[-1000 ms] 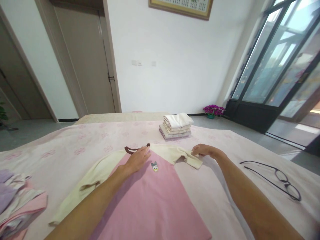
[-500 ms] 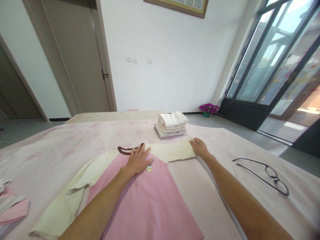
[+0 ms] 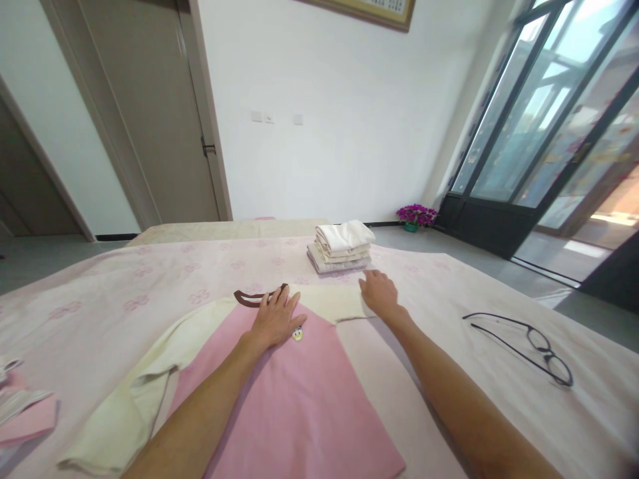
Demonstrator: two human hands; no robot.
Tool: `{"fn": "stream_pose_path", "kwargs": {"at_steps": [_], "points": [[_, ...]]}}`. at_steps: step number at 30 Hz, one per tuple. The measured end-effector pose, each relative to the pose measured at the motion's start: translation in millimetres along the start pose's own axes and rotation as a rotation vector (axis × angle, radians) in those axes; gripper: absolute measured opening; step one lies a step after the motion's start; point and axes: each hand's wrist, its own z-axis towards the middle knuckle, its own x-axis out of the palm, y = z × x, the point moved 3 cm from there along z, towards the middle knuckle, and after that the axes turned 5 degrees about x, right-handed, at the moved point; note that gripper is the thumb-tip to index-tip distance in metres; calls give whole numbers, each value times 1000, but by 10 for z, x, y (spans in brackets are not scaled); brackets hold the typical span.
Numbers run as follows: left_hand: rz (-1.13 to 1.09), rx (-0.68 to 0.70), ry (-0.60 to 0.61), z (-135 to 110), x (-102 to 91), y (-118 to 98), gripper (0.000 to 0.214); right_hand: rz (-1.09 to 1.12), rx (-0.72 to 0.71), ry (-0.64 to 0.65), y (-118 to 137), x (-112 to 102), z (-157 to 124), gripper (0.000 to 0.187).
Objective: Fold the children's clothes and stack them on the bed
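A pink long-sleeved shirt (image 3: 294, 406) with cream sleeves, a brown neckband and a small duck-face patch lies spread on the bed cover. My left hand (image 3: 273, 319) rests flat on its chest just under the neckband, fingers spread. At the outer end of the right-hand cream sleeve (image 3: 329, 303), my right hand (image 3: 379, 293) is closed with bent fingers on the fabric. That hand hides the cuff. The other cream sleeve (image 3: 114, 406) slants down to the lower left, with a crease in it.
Beyond the shirt stands a stack of folded clothes (image 3: 342, 246). Black-framed glasses (image 3: 536, 346) lie open at the right. Pink and white fabric (image 3: 24, 409) sits at the left edge. Pink flowers in a green pot (image 3: 414, 216) stand on the floor by the glass door (image 3: 539, 126).
My right hand has moved a little left along the sleeve, from its outer end toward the shirt body, and now covers the cuff. My left hand has stayed in place.
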Motion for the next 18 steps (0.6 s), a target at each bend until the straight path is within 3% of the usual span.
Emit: {"fn": "stream_pose_path", "kwargs": {"at_steps": [4,5,7,11,18], "points": [[20,3,-21,-4,-5,-9,67,102,-525,110,812,170,-320,43],[23,3,-22,-5,-7,-10,67,105,-609,148,938,231,-399,42],[30,2,-15,-8,-12,-12,67,127,-645,211,1034,332,-490,48],[39,3,2,-17,-26,-17,68,137,-506,301,710,409,-426,64],[24,9,-10,-25,-24,-14,68,11,-179,334,-381,449,-146,71]]}}
